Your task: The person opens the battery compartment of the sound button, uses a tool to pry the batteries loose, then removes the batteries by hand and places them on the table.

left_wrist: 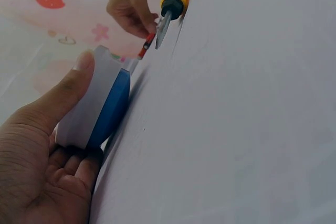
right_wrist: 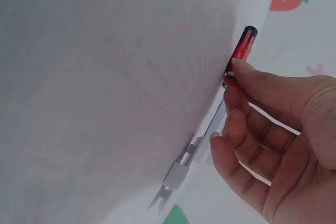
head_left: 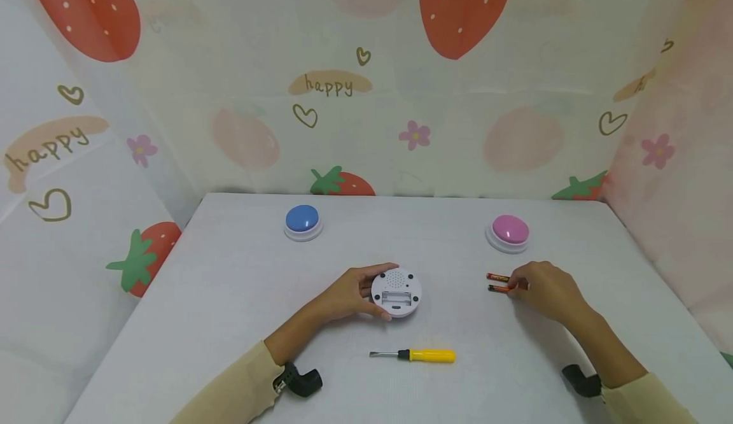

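My left hand [head_left: 349, 293] holds a round push-button device [head_left: 396, 309] by its edge, thumb on the near side and fingers on the far side. Its white underside faces up, and the battery compartment [head_left: 396, 298] in it is uncovered, with no battery inside. The blue cap [left_wrist: 113, 108] points down towards the table in the left wrist view. Off to the right, my right hand [head_left: 550, 290] pinches a small red and black battery [right_wrist: 244, 45] between thumb and index finger. Beside it lies a second battery [head_left: 497, 277]; the fingers partly cover both.
A yellow-handled screwdriver [head_left: 432, 355] lies in front of the device, its tip pointing left. Farther back on the white table [head_left: 240, 284] stand a blue push button [head_left: 302, 219] at left and a pink one [head_left: 510, 229] at right. A strawberry-patterned cloth [head_left: 343, 137] hangs behind.
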{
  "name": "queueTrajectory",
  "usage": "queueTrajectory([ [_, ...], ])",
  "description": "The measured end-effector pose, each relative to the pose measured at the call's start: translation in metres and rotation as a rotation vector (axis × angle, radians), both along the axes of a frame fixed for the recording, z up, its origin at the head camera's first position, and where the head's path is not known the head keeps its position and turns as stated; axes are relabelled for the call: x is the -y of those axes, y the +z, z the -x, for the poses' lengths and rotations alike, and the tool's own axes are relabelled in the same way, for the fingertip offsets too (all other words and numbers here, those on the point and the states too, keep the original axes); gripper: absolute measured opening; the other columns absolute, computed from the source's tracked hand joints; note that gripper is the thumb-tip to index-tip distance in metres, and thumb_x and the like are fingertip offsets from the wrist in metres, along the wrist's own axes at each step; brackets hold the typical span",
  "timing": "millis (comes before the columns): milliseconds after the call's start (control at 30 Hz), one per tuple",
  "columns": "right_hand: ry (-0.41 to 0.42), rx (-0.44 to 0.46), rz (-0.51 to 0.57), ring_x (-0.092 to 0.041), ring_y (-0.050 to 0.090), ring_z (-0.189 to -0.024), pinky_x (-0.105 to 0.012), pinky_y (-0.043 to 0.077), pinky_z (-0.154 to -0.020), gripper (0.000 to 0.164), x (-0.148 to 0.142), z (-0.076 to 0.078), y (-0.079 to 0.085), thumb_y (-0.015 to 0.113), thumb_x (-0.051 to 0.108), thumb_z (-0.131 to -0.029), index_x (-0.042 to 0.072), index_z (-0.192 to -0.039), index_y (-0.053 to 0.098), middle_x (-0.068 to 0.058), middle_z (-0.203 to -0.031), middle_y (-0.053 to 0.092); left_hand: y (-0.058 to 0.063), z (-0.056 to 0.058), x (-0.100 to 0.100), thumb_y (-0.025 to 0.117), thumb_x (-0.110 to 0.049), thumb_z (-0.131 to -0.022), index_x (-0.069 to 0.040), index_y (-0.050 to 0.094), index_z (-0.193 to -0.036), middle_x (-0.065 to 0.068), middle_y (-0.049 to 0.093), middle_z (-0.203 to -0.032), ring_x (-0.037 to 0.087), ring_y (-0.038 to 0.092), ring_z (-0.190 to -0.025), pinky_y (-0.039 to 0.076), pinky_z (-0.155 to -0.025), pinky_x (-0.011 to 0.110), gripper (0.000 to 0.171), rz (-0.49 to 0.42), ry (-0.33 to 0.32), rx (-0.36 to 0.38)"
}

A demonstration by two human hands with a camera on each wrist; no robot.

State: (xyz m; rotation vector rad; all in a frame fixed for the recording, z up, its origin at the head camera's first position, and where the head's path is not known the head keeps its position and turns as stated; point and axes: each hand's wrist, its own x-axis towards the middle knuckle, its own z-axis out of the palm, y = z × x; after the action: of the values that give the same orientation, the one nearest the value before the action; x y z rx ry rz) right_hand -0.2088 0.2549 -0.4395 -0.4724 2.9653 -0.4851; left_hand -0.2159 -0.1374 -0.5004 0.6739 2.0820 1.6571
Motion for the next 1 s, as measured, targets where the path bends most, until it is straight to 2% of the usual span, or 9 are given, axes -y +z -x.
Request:
queueTrajectory([
  [200,0.006,-0.032,-0.043,-0.017,0.050,-0.071,-0.031,0.043,-0.058,0.006,0.002,-0.004,0.003,0.080,0.008,-0.086,0.011,-0.090,0.078,0.002,-0.076,0.062,0.000,-0.002,0.000,0.093,-0.005,-0.071,-0.020,0.047,-0.153,0.001,0.050,-0.152,0.018,0.055,-0.130,0.047,-0.105,0.024,0.095,0.009,0.009,-0.001],
  [400,0.014,-0.097,-0.065,-0.016,0.050,-0.068,-0.028,0.042,-0.054,0.012,0.017,-0.015,0.015,0.083,0.012,-0.084,0.010,-0.095,0.078,0.005,-0.073,0.060,-0.001,-0.003,0.001,0.093,-0.005,-0.071,-0.021,0.047,-0.153,0.000,0.049,-0.153,0.018,0.054,-0.131,0.047,-0.105,0.024,0.095,0.011,0.011,-0.006],
  [700,0.069,-0.105,0.010,-0.011,0.052,-0.068,-0.025,0.045,-0.057,0.019,0.052,-0.029,0.035,0.084,0.015,-0.083,0.011,-0.101,0.079,0.009,-0.077,0.064,-0.001,-0.004,0.001,0.093,-0.007,-0.071,-0.021,0.047,-0.153,0.000,0.049,-0.153,0.019,0.054,-0.131,0.047,-0.105,0.025,0.095,0.005,0.007,-0.002],
  [1000,0.156,-0.097,0.104,-0.018,0.064,-0.086,-0.029,0.052,-0.068,0.034,0.081,-0.034,0.037,0.085,0.019,-0.083,0.013,-0.115,0.075,0.002,-0.098,0.073,0.000,-0.002,0.000,0.093,-0.005,-0.071,-0.021,0.045,-0.155,0.000,0.046,-0.154,0.019,0.053,-0.133,0.046,-0.106,0.025,0.098,-0.001,-0.002,-0.012],
])
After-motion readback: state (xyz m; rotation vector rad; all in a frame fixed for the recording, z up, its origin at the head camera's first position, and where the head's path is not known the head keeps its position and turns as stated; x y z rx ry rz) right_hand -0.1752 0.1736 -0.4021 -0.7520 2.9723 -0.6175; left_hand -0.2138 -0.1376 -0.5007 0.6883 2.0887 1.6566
